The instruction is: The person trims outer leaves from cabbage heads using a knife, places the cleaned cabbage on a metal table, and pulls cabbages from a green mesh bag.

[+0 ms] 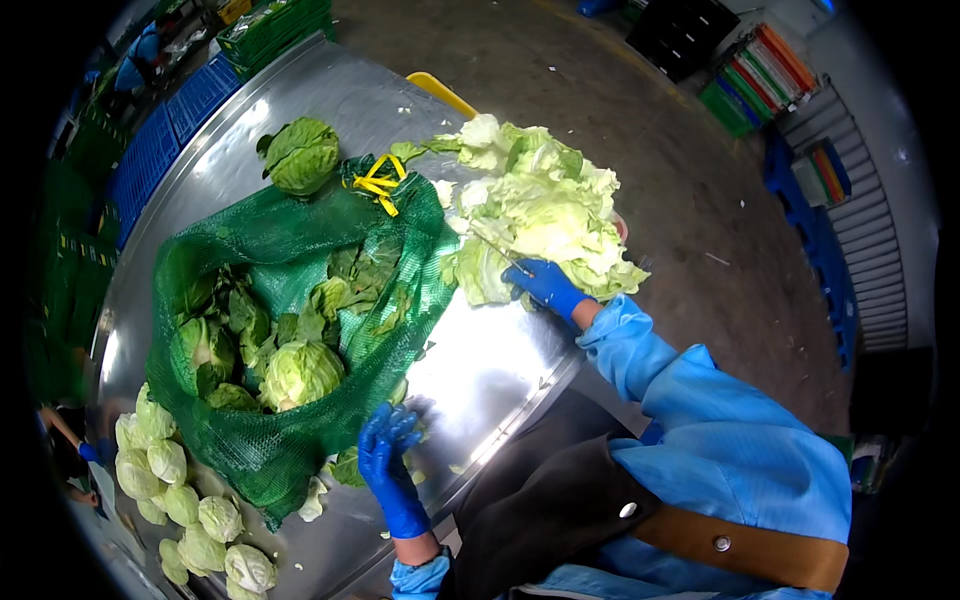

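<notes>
My right hand [551, 289], in a blue glove, grips a knife [495, 246] whose thin blade points up and left over a heap of loose pale cabbage leaves [555, 217]. In a matching glove, my left hand [388, 444] has its fingers apart and nothing visible in them, beside the near edge of a green mesh sack [300, 450]. The sack lies wide at the mouth on a steel table [487, 360]. Inside it are a pale cabbage head [304, 375], a partly shaded cabbage [204, 349] and dark outer leaves [247, 319].
Trimmed cabbages [184, 502] are grouped at the table's left. Beyond the sack sit one untrimmed cabbage [302, 156] and a yellow tie [379, 182]. Blue crates [146, 161] and green crates [274, 34] line the far edge. Another person's gloved hand [88, 452] shows at left.
</notes>
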Tool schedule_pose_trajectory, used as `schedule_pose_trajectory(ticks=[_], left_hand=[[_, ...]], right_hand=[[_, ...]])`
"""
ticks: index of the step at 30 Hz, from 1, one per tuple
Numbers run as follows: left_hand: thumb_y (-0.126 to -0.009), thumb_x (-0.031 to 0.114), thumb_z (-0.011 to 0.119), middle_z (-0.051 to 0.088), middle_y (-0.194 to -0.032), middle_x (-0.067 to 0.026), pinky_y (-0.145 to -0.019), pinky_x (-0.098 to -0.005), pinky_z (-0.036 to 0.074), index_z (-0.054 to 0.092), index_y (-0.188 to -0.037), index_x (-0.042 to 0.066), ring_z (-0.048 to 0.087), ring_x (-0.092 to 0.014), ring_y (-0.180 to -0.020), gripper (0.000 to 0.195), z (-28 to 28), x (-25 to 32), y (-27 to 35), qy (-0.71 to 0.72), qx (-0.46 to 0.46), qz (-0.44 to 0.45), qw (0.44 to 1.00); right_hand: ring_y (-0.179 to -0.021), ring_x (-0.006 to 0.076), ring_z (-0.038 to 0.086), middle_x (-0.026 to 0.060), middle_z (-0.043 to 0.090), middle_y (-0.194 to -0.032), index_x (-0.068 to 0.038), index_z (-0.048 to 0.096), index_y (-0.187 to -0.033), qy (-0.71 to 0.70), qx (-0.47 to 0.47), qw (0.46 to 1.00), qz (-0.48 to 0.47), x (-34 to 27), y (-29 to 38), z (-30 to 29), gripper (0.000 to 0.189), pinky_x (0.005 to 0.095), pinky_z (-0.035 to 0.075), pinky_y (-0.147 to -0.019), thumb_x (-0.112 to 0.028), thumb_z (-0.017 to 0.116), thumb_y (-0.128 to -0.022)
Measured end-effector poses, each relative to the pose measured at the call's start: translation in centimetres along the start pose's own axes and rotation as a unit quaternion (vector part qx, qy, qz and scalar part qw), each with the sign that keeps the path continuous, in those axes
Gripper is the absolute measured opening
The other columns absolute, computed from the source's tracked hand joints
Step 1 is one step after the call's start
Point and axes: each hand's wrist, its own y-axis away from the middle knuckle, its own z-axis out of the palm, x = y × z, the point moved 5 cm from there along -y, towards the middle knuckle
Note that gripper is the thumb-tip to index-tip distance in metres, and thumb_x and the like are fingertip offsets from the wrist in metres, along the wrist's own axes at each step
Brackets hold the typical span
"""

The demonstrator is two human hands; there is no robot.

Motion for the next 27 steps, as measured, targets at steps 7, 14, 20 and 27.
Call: schedule_pose_trajectory(ticks=[7, 14, 20, 27], left_hand=[[-0.093, 0.034, 0.05, 0.059, -0.121, -0.0201, -0.082, -0.0374, 0.052, 0.047, -0.13, -0.003, 0.062, -0.03, -0.103, 0.052, 4.0, -2.6, 0.2, -0.008, -0.014, -0.04, 0.999], [-0.092, 0.015, 0.05, 0.051, -0.13, -0.0215, -0.096, -0.0397, 0.045, 0.044, -0.132, -0.006, 0.054, -0.03, -0.117, 0.045, 3.9, 1.5, -3.7, 0.01, 0.101, 0.117, 0.988], [-0.092, 0.011, 0.049, 0.044, -0.14, -0.0143, -0.109, -0.0379, 0.029, 0.041, -0.136, -0.003, 0.041, -0.025, -0.129, 0.047, -2.3, 6.0, -6.1, -0.087, 0.269, 0.356, 0.891], [-0.095, 0.036, 0.052, 0.05, -0.132, -0.0158, -0.1, -0.0355, 0.038, 0.044, -0.134, -0.001, 0.051, -0.022, -0.114, 0.054, -14.9, 3.3, -9.9, -0.221, 0.303, 0.14, 0.916]], right_hand=[[-0.051, 0.0108, 0.055, 0.0048, 0.066, -0.072, -0.01, 0.068, -0.093, -0.061, 0.012, 0.989, 0.133, -1.9, -3.7, -9.3, 0.026, 0.0235, 0.042, -0.047, -0.032, 0.056, -0.092], [-0.074, 0.0202, 0.062, 0.0117, 0.067, -0.085, -0.002, 0.063, -0.1, 0.072, 0.18, 0.977, -0.089, -3.6, -5.6, -9.9, 0.026, 0.0322, 0.048, -0.067, -0.025, 0.054, -0.092], [-0.08, 0.0177, 0.067, 0.0078, 0.07, -0.092, -0.009, 0.064, -0.112, -0.05, -0.119, 0.972, -0.197, -11.7, 0.1, 10.4, 0.03, 0.0287, 0.051, -0.072, -0.026, 0.064, -0.088], [-0.068, 0.0153, 0.057, 0.0073, 0.059, -0.076, -0.019, 0.042, -0.139, -0.001, -0.266, 0.958, -0.105, -16.1, 2.9, 25.7, 0.072, 0.0297, 0.047, -0.065, -0.043, 0.072, -0.078]])
